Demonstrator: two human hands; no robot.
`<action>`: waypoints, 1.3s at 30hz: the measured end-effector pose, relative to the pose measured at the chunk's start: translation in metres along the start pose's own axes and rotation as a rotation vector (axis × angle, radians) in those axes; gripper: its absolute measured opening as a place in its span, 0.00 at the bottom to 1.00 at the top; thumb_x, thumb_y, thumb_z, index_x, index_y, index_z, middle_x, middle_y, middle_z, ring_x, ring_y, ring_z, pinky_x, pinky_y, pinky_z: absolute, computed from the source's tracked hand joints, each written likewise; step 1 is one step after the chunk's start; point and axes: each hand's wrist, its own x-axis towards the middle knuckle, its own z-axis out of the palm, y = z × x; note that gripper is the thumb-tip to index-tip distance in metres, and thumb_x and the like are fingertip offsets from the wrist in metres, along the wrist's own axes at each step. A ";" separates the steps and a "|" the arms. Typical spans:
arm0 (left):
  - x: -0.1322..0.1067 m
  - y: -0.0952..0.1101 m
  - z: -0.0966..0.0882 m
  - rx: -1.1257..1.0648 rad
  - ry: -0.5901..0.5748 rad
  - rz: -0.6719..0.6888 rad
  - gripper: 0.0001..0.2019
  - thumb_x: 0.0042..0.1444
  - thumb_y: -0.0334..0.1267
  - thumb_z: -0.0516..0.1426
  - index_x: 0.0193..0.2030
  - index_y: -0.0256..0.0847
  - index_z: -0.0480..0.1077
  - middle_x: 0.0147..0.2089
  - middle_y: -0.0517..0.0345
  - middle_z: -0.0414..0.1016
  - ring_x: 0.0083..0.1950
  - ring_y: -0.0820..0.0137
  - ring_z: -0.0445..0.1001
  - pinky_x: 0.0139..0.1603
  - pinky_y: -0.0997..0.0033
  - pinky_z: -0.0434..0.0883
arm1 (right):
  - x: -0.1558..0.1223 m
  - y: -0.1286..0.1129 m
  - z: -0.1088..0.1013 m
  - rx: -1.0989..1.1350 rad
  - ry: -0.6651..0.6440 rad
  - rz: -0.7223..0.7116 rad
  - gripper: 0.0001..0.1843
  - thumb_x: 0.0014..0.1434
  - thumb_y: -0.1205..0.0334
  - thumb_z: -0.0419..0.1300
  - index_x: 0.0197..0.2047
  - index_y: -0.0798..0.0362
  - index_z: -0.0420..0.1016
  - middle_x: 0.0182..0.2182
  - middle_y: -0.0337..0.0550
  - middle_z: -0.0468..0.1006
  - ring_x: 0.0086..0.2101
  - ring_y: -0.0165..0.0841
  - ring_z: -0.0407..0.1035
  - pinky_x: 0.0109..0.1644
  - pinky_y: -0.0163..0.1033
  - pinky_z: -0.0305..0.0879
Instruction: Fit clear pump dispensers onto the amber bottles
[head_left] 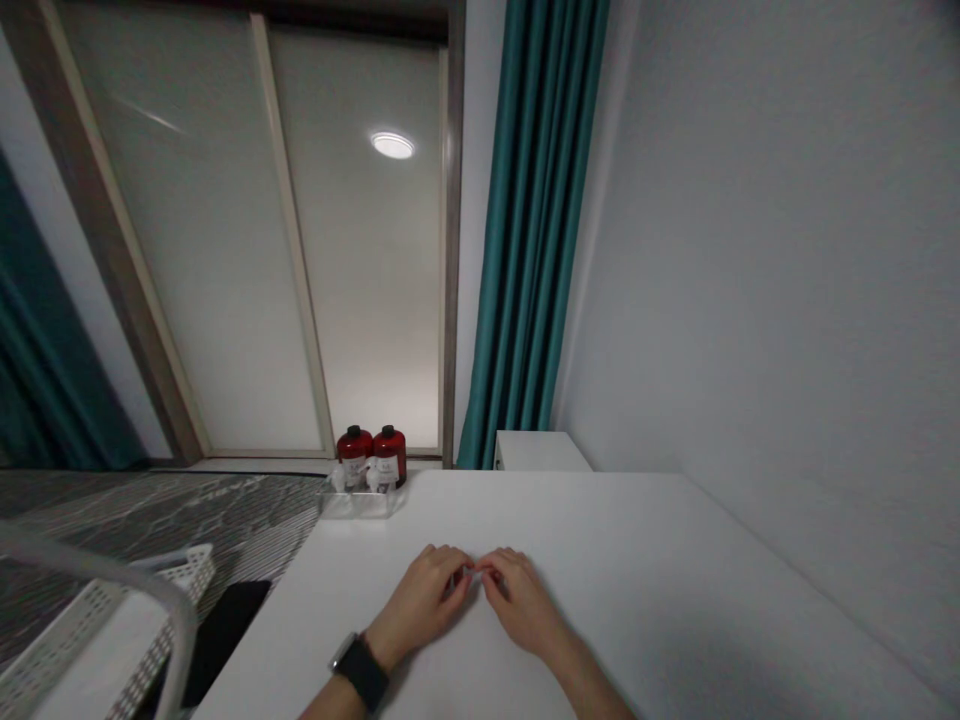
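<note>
So, L hand point(417, 603), R hand point(523, 603) touching, well inside white desk edges point(547, 473)

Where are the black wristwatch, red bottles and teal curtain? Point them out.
Black wristwatch point(363, 673): head view, on the band.
Red bottles point(354, 445): head view, left bottle's body.
Teal curtain point(534, 230): head view, on middle folds.

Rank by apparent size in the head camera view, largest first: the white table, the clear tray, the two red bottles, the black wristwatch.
White table
Clear tray
Unranked: the left red bottle and right red bottle look alike; the black wristwatch looks similar, but sits nearer the camera.
</note>
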 end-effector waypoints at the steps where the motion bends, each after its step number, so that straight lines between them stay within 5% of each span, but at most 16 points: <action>1: 0.000 0.000 0.000 -0.001 -0.003 0.000 0.09 0.65 0.32 0.51 0.43 0.42 0.72 0.38 0.55 0.78 0.40 0.64 0.74 0.44 0.65 0.64 | 0.000 0.000 0.000 0.000 -0.002 0.001 0.12 0.62 0.71 0.53 0.40 0.50 0.76 0.37 0.43 0.81 0.41 0.38 0.73 0.51 0.44 0.63; 21: 0.000 0.005 0.000 0.045 -0.044 0.018 0.07 0.64 0.31 0.51 0.40 0.41 0.71 0.36 0.56 0.77 0.39 0.66 0.74 0.44 0.66 0.64 | -0.001 0.002 -0.001 -0.025 -0.017 -0.028 0.12 0.63 0.70 0.52 0.38 0.49 0.75 0.35 0.42 0.79 0.40 0.39 0.72 0.49 0.44 0.64; 31: 0.003 0.000 -0.030 0.145 -0.163 0.144 0.07 0.61 0.31 0.54 0.43 0.43 0.72 0.38 0.56 0.78 0.41 0.64 0.76 0.45 0.67 0.66 | -0.004 0.005 0.005 -0.011 -0.036 -0.047 0.12 0.64 0.68 0.52 0.42 0.48 0.76 0.37 0.43 0.80 0.40 0.40 0.72 0.48 0.45 0.65; 34: -0.003 -0.017 -0.033 0.134 -0.114 0.128 0.08 0.61 0.30 0.53 0.41 0.42 0.73 0.37 0.55 0.78 0.42 0.64 0.76 0.45 0.67 0.66 | -0.005 0.005 0.005 0.011 -0.037 -0.045 0.13 0.64 0.67 0.51 0.44 0.48 0.76 0.38 0.44 0.80 0.40 0.40 0.73 0.49 0.46 0.65; 39: -0.013 -0.045 -0.037 0.044 0.114 -0.158 0.09 0.63 0.33 0.53 0.44 0.42 0.74 0.35 0.57 0.79 0.37 0.66 0.75 0.42 0.69 0.67 | -0.006 0.005 0.001 0.010 -0.069 -0.037 0.13 0.64 0.66 0.51 0.45 0.48 0.75 0.37 0.44 0.79 0.39 0.39 0.73 0.50 0.47 0.65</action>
